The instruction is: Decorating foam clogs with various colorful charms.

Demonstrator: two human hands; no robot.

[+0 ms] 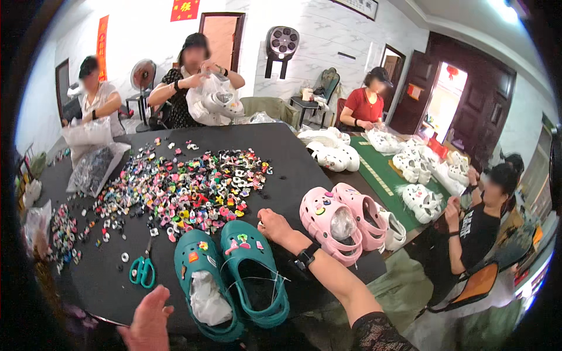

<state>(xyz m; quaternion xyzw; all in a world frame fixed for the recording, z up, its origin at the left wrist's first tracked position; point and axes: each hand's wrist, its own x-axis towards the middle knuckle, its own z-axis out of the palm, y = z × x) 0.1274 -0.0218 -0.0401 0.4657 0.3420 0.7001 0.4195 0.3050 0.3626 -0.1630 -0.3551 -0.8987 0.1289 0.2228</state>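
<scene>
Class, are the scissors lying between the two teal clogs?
No, the teal-handled scissors lie to the left of both teal clogs.

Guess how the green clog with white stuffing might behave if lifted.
The green clog probably bends but keeps its shape, given its thick moulded sides. Broad and low, it seems unlikely to roll. Its crumpled white stuffing, exposed at the opening, might slip out.
</scene>
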